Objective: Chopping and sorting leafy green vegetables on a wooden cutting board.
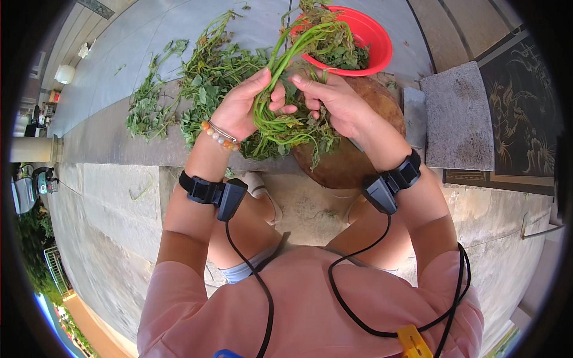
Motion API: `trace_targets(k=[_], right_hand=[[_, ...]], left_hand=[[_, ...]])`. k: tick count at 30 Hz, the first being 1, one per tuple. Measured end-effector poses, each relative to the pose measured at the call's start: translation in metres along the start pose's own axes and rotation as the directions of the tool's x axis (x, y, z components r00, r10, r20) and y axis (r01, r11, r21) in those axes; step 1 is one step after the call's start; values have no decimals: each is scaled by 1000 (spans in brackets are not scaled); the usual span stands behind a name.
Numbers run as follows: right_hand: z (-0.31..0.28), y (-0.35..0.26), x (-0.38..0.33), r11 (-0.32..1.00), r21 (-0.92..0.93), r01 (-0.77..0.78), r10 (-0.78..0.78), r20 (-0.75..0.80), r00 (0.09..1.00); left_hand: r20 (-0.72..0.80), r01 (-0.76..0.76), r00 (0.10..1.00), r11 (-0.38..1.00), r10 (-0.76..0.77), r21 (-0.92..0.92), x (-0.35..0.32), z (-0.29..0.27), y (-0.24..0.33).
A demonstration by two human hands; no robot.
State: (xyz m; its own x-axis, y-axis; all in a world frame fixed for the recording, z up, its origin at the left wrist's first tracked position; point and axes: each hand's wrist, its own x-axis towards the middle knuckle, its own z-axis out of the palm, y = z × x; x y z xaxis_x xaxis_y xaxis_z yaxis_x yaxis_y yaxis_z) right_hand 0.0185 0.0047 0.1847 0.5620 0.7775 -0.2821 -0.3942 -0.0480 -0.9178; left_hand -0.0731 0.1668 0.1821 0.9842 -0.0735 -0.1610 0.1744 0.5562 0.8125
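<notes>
1. Head view: the left hand [242, 107] is wrapped around a bunch of green stems [280, 89], fingers [276, 102] curled shut on it, thumb over the top. The bunch is held in the air over a round wooden block [364, 161], stems arching up toward a red bowl [373, 42].
2. The right hand [334, 101] meets the bunch from the other side, fingertips [298, 80] pinching at a stem just beside the left thumb.
3. The leafy ends [292, 137] hang below both hands, touching the block.
4. More greens [191, 83] lie spread on the stone ledge [107, 143] to the left; the bowl already holds some leaves.
5. To do this step well, I judge the left grip should stay firm but not crushing, so the stems do not bruise.
6. The right pinch is best kept close to the left hand, so one stem parts cleanly without dragging the rest loose.
7. Holding the bunch over the block lets dropped bits land there, not on the ground.
</notes>
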Motion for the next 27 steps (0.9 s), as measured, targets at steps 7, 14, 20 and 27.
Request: trace_targets(k=[7,14,20,27], right_hand=[[-7,1,8,998,63,-2,5,-49,999],[-15,-1,9,999,-32,-15,18,86,996],[-21,-4,4,997,-65,-48,61,215,975],[-19,1,8,993,-108,-42,61,175,983]], left_hand=[[-69,5,998,978,10,207,4,12,-5],[-26,-1,1000,993,4,122,3,4,2],[15,29,999,964,-34,264,-3,0,7],[-16,97,995,900,-99,424,-5,-10,10]])
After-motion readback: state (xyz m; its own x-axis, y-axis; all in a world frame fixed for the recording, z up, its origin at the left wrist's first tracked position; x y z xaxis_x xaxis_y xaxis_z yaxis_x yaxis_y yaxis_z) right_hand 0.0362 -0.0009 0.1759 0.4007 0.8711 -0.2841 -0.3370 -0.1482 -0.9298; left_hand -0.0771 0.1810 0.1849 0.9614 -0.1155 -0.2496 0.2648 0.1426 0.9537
